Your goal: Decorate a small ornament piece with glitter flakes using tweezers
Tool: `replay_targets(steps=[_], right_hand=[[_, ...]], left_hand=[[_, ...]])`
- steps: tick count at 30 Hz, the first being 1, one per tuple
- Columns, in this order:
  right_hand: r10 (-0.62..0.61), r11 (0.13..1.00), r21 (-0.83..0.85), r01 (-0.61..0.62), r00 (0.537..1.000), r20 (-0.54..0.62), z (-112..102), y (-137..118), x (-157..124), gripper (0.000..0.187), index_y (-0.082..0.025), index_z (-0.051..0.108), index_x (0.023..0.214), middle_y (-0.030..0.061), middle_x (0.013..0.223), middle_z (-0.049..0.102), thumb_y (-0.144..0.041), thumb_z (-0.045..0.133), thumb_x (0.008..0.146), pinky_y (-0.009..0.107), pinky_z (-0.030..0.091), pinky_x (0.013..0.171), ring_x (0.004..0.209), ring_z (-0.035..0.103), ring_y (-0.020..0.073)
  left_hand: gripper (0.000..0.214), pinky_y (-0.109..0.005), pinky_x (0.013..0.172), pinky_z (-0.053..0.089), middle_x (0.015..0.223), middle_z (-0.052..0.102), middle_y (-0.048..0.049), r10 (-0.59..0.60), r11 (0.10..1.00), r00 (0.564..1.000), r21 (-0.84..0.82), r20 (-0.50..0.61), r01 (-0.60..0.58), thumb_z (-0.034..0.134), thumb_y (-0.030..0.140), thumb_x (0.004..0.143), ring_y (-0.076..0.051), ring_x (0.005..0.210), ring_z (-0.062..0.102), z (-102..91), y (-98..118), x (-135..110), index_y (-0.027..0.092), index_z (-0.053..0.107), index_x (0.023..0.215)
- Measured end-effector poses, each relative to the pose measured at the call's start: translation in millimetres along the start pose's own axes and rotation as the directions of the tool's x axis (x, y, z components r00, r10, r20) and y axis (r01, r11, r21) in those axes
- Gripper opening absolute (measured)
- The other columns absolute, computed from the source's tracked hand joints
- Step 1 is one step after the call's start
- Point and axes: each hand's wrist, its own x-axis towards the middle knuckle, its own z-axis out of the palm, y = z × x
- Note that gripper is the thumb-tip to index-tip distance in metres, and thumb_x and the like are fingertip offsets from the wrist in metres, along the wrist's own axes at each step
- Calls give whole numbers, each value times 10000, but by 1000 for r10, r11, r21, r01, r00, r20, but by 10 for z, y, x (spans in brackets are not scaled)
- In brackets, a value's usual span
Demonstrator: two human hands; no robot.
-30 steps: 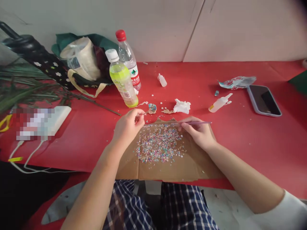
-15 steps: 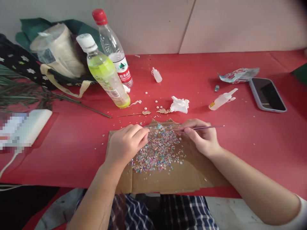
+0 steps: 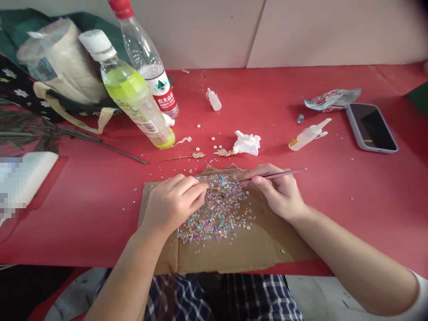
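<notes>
My left hand (image 3: pixel 179 200) is closed, with thumb and forefinger pinching the thin stem of a gold-coloured hairpin (image 3: pixel 223 191). The ornamental head of the pin hovers over a spread of small multicoloured rhinestones (image 3: pixel 214 223). Purple tweezers (image 3: pixel 282 174) are held in my right hand (image 3: pixel 279 191), fingers wrapped round them. Their tips point left, close to the pin's head; whether they grip a stone is too small to tell. The stones lie on a flat piece of brown cardboard (image 3: pixel 254 254) beneath both hands.
Behind the cardboard lie another hairpin (image 3: pixel 198 155), a gold leaf piece (image 3: pixel 222 152), loose pearls and a crumpled tissue (image 3: pixel 246 143). Two small squeeze bottles (image 3: pixel 214 100) (image 3: pixel 306 137) rest farther back. A green-labelled bottle (image 3: pixel 133 98) and water bottle (image 3: pixel 162 91) stand left; a phone (image 3: pixel 372 127) lies right.
The view has shifted slightly. The hairpin's head now shows between my hands, over the stones, and the tweezers have turned a little, their tips near it.
</notes>
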Motion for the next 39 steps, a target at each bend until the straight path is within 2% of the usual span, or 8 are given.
replay_targets(steps=[5,13,21,28,31,34,36,39], right_hand=[[-35,999,-12,36,999,21,-7,12,-2,338,-234,733,923,34,805,770,-525,606,1036,289,605,635,693,749,163],[-112,993,16,114,989,-99,7,18,-11,183,-253,776,1017,14,828,811,-401,669,1022,267,617,585,711,782,169],[-116,992,33,120,988,-104,6,29,-7,135,-269,776,1029,-4,825,818,-346,665,1027,255,616,586,732,791,164],[-135,991,-13,135,982,-135,-41,67,-52,139,-262,765,1111,6,937,842,-293,653,1034,295,661,728,841,819,182],[-140,989,20,145,975,-174,-32,79,-47,138,-273,775,1110,1,915,841,-301,669,1026,303,668,723,828,821,189],[-109,990,60,125,968,-226,-10,97,-38,124,-297,781,1090,-7,904,840,-321,680,1021,303,664,709,811,818,187],[-70,993,79,90,971,-227,1,104,-36,123,-309,781,1081,-11,894,839,-340,676,1025,303,659,699,804,816,187],[-30,996,78,49,973,-227,6,98,-33,121,-317,784,1053,-9,872,837,-372,682,1020,312,654,687,786,812,193]], left_hand=[[142,-313,620,473,821,737,43,-5,1000,1000,-1,15,5,664,110,940,-157,707,639,-20,-3,-5,240,714,965],[124,-313,585,470,816,752,34,18,999,999,-34,-44,-20,684,98,920,-164,671,652,-24,-23,7,221,701,933],[142,-330,591,486,815,750,27,29,998,998,-46,-52,-31,720,82,891,-181,669,664,-59,-8,22,209,721,955],[131,-325,586,482,785,734,27,38,999,998,-36,-60,-40,725,84,889,-175,651,663,-114,-13,35,200,732,948],[144,-321,591,484,806,746,24,32,999,998,-40,-57,-34,729,79,882,-175,672,676,-116,-13,20,198,735,963],[126,-321,608,482,790,740,18,-56,998,995,6,-86,56,719,95,894,-174,678,672,-119,19,8,198,743,963],[109,-307,614,477,779,728,14,-180,984,977,-19,-117,179,694,104,922,-147,646,645,-124,59,4,186,746,972],[136,-244,622,474,799,702,31,-396,896,915,-251,-77,366,637,116,979,-76,600,580,-130,123,-7,186,739,1032]])
